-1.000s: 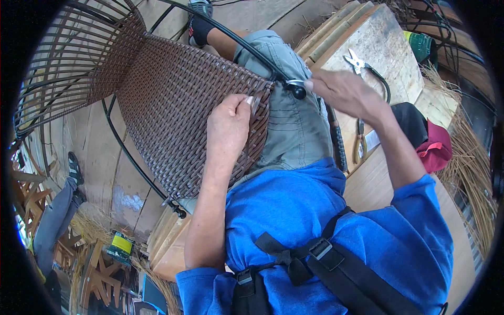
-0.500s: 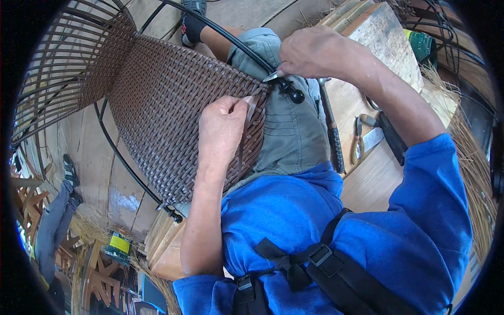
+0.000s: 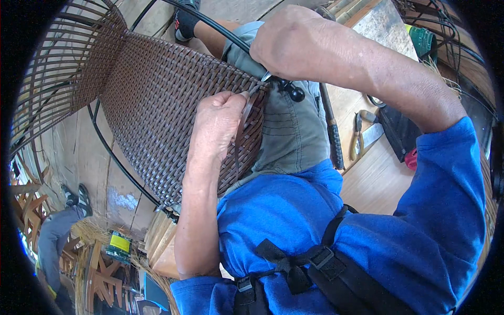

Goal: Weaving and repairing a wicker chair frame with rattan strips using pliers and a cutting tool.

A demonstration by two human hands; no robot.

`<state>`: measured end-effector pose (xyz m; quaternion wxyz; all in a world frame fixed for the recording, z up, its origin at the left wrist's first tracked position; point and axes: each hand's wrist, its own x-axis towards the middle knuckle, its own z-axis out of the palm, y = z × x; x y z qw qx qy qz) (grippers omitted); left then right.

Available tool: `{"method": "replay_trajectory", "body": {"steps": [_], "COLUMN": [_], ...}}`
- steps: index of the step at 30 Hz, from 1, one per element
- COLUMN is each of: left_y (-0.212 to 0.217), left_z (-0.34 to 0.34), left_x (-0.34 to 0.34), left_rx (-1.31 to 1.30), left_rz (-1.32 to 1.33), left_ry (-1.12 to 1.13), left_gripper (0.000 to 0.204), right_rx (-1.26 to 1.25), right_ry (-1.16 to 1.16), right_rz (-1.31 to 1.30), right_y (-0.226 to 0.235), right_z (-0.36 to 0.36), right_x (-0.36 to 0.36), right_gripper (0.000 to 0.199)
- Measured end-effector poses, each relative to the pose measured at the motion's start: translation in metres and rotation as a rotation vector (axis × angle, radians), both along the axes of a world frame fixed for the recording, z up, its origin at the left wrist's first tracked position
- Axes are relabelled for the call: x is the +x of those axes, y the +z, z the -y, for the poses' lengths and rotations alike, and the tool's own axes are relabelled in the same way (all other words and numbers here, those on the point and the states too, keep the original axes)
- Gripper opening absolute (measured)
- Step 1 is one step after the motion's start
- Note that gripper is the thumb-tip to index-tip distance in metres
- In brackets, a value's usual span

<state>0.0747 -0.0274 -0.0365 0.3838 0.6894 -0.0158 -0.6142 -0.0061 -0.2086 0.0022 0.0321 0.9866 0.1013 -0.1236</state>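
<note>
A brown woven wicker chair (image 3: 163, 105) with a black tubular frame (image 3: 215, 26) lies across my lap. My left hand (image 3: 218, 123) is closed at the edge of the weave, its thumb and forefinger pinching a flat brown strand (image 3: 242, 123) that hangs along the edge. Above the frame's near corner, my right hand (image 3: 283, 44) is closed on a tool with a bright metal tip (image 3: 266, 76). That tip meets the corner of the weave; the fist hides most of the tool. Beside it sticks out the frame's black ball-shaped end (image 3: 296, 94).
Right of my leg lie a long tool with a black grip (image 3: 335, 142), pliers with yellowish handles (image 3: 357, 142) and a flat metal blade (image 3: 373, 134) on a wooden board (image 3: 375, 184). A green can (image 3: 118, 245) stands at lower left, near another person's legs (image 3: 58, 231).
My right hand has moved left and turned over, with its elbow raised. The chair has shifted slightly left, and my left hand a little too. The other person's legs have moved right.
</note>
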Motion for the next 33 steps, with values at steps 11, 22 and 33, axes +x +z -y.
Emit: {"method": "replay_trajectory", "body": {"steps": [11,22,33], "left_y": [-0.003,0.013,0.022], "left_z": [0.004,0.012,0.014], "left_x": [0.002,-0.002,-0.018], "left_rx": [-0.020,0.055,-0.254], "left_rz": [-0.121,-0.012,0.428], "left_ry": [-0.012,-0.002,-0.243], "left_gripper": [0.024,0.028,0.021], "right_rx": [-0.073,0.259,0.213], "right_ry": [0.174,-0.349,0.180], "right_rz": [0.198,-0.344,0.095], "right_y": [0.001,-0.005,0.021], "right_z": [0.018,0.021,0.020], "right_x": [-0.004,-0.014,0.007], "right_gripper": [0.023,0.034,0.009]}}
